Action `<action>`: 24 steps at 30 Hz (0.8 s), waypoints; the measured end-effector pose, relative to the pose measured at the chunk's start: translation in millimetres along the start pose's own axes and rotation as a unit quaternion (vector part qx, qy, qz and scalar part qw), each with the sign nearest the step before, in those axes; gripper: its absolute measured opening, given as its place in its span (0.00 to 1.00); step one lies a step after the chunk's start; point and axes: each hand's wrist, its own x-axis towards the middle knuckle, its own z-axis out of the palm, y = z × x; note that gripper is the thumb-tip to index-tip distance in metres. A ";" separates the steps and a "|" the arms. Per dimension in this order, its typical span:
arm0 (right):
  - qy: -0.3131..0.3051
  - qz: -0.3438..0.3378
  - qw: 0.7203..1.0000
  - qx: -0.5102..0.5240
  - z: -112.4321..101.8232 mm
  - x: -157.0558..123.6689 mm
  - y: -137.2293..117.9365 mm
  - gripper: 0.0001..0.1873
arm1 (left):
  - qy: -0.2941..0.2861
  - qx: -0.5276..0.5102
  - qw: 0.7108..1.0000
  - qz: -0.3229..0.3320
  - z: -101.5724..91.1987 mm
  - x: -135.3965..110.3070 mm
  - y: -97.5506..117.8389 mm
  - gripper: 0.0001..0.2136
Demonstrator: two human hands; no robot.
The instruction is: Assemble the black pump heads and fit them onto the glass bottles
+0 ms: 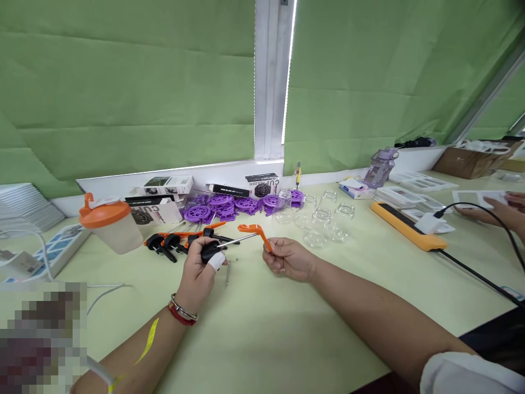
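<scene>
My left hand [202,268], with a white wrap on one finger, is closed around a black part [210,250] that has a thin metal rod [241,239] sticking out to the right. The rod's far end meets an orange bent lever [255,229]; whether it sits inside the lever is too small to tell. My right hand [289,258] pinches the lower end of that lever. Just behind my left hand lie several black clamp-like pieces [170,245] with orange levers. A small metal pin [228,272] rests on the table beside my left fingers.
Purple wheel-like parts [221,207] lie before printed boxes [158,210]. Clear cups [320,221] stand right of them. An orange-lidded container [110,224] and white power strip [61,251] are left. Right are an orange power strip [404,227] and another person's hand [498,210].
</scene>
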 end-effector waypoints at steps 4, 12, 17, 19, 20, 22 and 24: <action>-0.009 0.035 0.999 -0.017 1.5 -0.2 3.7 0.15 | -0.018 0.027 0.999 0.007 1.1 -1.9 3.3 0.13; -0.038 0.059 0.997 -0.041 5.0 -1.5 9.2 0.17 | -0.060 0.086 0.993 0.046 6.6 -10.5 2.7 0.16; -0.020 0.074 0.996 -0.056 8.7 -2.1 12.0 0.20 | -0.095 0.116 0.986 0.077 8.9 -14.6 1.9 0.17; -0.024 0.068 0.995 -0.064 9.4 -2.3 12.4 0.20 | -0.100 0.127 0.982 0.099 9.7 -15.2 2.6 0.18; -0.026 0.065 0.995 -0.067 9.8 -2.4 12.4 0.20 | -0.102 0.130 0.980 0.113 10.2 -15.3 3.0 0.19; -0.029 0.063 0.995 -0.068 10.6 -2.4 12.5 0.19 | -0.108 0.132 0.975 0.141 10.8 -15.2 3.9 0.22; -0.030 0.067 0.995 -0.066 11.6 -2.1 13.0 0.19 | -0.115 0.132 0.971 0.160 10.8 -15.1 4.3 0.25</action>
